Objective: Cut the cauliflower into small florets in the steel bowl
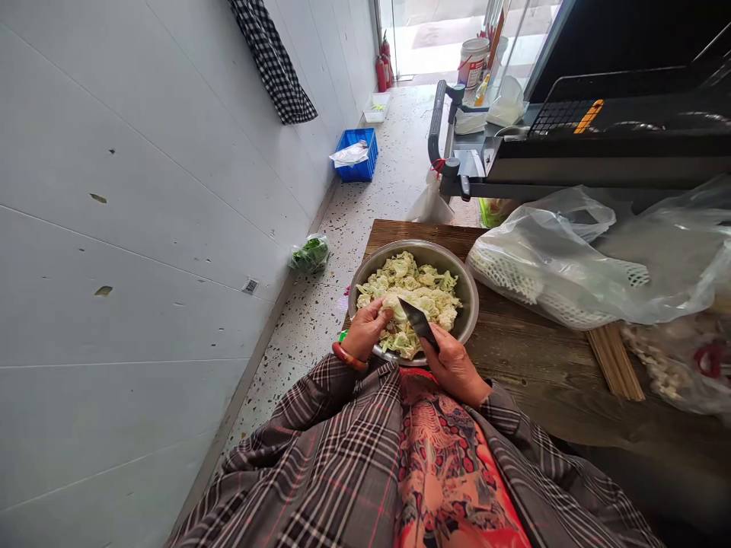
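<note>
Head view; what is the left hand doing?

It pinches a pale cauliflower piece between thumb and fingers, over the near part of the metal bowl; a reddish bracelet circles that wrist.

And the right hand?

Closed round the handle end of a knife; its dark, broad blade slants up toward the left hand, the tip beside the held piece; I can't tell whether the edge touches it.

Where's the rest of the cauliflower?

In the bowl, as a heap of cut florets with pale green stems; the bowl sits at the left end of a wooden table, right in front of the person.

Anything beside it?

To its right, clear plastic bags with white foam netting inside; nearer the person, a bundle of thin wooden sticks, partly under the bags; on the floor to the left, bagged greens, and farther off a blue crate against the wall.
</note>
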### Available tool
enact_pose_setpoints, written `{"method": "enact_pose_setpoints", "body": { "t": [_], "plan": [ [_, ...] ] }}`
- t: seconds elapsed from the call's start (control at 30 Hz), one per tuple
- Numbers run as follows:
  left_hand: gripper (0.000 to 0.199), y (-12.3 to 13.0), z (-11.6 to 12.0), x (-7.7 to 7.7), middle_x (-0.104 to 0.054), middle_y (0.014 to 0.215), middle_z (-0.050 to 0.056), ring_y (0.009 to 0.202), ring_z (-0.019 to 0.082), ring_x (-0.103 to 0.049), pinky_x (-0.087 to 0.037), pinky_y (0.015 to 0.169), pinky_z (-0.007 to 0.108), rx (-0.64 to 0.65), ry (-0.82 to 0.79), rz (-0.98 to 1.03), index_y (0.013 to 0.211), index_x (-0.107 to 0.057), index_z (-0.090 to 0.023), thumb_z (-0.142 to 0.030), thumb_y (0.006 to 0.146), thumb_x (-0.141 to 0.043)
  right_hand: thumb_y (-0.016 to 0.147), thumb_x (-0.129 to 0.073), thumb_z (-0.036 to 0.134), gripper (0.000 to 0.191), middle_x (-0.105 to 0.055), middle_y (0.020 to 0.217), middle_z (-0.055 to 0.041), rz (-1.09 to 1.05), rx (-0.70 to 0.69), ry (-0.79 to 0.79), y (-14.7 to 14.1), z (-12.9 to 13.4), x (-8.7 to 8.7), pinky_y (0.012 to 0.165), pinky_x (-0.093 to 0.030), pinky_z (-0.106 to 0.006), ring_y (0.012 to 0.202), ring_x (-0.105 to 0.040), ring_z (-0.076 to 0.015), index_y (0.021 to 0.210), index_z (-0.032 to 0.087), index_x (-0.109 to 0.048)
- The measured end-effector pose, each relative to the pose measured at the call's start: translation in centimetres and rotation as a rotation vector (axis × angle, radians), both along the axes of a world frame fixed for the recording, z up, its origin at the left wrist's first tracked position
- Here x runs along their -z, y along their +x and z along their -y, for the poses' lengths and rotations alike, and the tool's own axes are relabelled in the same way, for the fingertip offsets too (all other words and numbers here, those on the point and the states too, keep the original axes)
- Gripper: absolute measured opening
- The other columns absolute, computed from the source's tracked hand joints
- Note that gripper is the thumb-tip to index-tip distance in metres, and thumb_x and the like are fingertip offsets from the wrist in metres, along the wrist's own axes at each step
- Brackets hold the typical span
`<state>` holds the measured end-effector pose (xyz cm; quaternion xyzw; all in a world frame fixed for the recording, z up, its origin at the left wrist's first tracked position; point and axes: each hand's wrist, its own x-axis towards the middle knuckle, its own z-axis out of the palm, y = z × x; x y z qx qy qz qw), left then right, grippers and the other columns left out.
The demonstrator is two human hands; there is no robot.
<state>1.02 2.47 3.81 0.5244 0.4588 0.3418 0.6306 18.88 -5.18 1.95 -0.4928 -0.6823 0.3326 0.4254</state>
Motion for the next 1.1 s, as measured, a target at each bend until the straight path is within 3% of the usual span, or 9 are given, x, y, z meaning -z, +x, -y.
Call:
{"method": "enact_pose_setpoints", "body": {
  "t": [0.1, 0.23, 0.4, 0.5, 0.67, 0.83, 1.1],
  "plan": [
    [0.039, -0.2, -0.4, -0.4, -0.068, 0.094, 0.007, 0.073, 0.014, -0.057, -0.049, 0.06, 0.023, 0.017, 0.059, -0.088, 0.101, -0.068, -0.013, -0.046, 0.081, -0.062, 0.096, -0.041, 0.022, 0.038, -0.059, 0.129, -0.0107, 0.007, -0.016, -0.006, 0.0, -0.1, -0.1, 0.103, -0.045, -0.043, 0.122, -0.054, -0.0228, 0.133, 0.022, -0.05],
    [0.044, -0.5, -1.1, -0.9, -0.068, 0.108, 0.008, 0.087, 0.019, -0.061, -0.051, 0.072, 0.027, 0.011, 0.127, -0.182, 0.112, -0.068, -0.015, -0.043, 0.078, -0.065, 0.095, -0.041, 0.02, 0.042, -0.058, 0.132, -0.0098, 0.024, -0.058, 0.008, 0.0, -0.1, -0.2, 0.102, -0.046, -0.042, 0.12, -0.055, -0.0217, 0.137, 0.023, -0.046],
    [0.046, -0.1, -0.5, -0.2, -0.068, 0.101, 0.007, 0.084, 0.018, -0.061, -0.051, 0.072, 0.028, 0.06, 0.065, -0.101, 0.118, -0.063, -0.015, -0.046, 0.084, -0.057, 0.095, -0.041, 0.019, 0.042, -0.061, 0.125, -0.0092, 0.026, 0.041, 0.06, -0.2, -0.5, -0.2, 0.101, -0.047, -0.04, 0.118, -0.057, -0.0212, 0.136, 0.024, -0.046],
    [0.043, 0.1, -0.1, 0.1, -0.068, 0.1, 0.006, 0.092, 0.02, -0.06, -0.051, 0.079, 0.029, 0.034, 0.097, -0.103, 0.116, -0.064, -0.016, -0.045, 0.084, -0.058, 0.095, -0.041, 0.02, 0.04, -0.062, 0.123, -0.0094, 0.023, 0.003, 0.039, 0.0, -0.7, -0.2, 0.099, -0.048, -0.04, 0.115, -0.059, -0.021, 0.135, 0.023, -0.047],
    [0.038, 0.0, -0.5, 0.2, -0.066, 0.086, 0.004, 0.074, 0.015, -0.057, -0.048, 0.064, 0.025, 0.117, 0.037, -0.132, 0.101, -0.067, -0.015, -0.047, 0.081, -0.061, 0.094, -0.041, 0.019, 0.041, -0.061, 0.126, -0.0103, 0.052, -0.007, 0.043, -0.1, -0.7, -0.1, 0.101, -0.047, -0.04, 0.118, -0.057, -0.0209, 0.135, 0.022, -0.045],
    [0.04, 0.6, 0.1, 1.1, -0.064, 0.092, 0.005, 0.075, 0.014, -0.055, -0.047, 0.063, 0.023, 0.071, 0.013, -0.063, 0.105, -0.064, -0.015, -0.048, 0.083, -0.057, 0.095, -0.04, 0.018, 0.04, -0.061, 0.125, -0.0102, 0.06, 0.023, 0.041, -0.3, -0.9, -0.1, 0.103, -0.045, -0.041, 0.118, -0.056, -0.0209, 0.135, 0.022, -0.045],
    [0.043, 0.2, 0.6, 1.8, -0.062, 0.086, 0.004, 0.069, 0.012, -0.05, -0.044, 0.058, 0.021, 0.109, -0.098, -0.048, 0.11, -0.062, -0.015, -0.046, 0.081, -0.06, 0.095, -0.041, 0.02, 0.031, -0.064, 0.11, -0.0101, -0.006, -0.027, -0.007, 0.0, -1.4, 0.2, 0.091, -0.049, -0.036, 0.104, -0.059, -0.02, 0.123, 0.018, -0.054]
  ]
}}
